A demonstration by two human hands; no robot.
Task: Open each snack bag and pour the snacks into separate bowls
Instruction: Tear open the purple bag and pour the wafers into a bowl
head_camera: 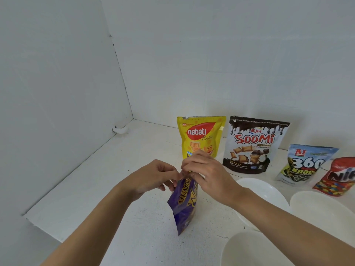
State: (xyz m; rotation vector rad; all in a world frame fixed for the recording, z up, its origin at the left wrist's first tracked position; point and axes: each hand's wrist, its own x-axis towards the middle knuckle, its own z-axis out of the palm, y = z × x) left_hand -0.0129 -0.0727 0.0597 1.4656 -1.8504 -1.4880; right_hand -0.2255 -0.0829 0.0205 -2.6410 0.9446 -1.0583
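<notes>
The purple bag [183,203] is held upright above the table [115,179], its top pinched shut between left hand [153,176] and right hand [207,175], ready for tearing; empty bowls [263,198] are kept near for pouring.

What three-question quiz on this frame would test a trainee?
1. True or false: both hands grip the purple bag at its top.
2. Which bag stands directly right of the yellow Nabati bag?
3. How many white bowls show?

Key:
1. True: left hand and right hand pinch its top edge.
2. The SooMi bag.
3. Three.
</notes>
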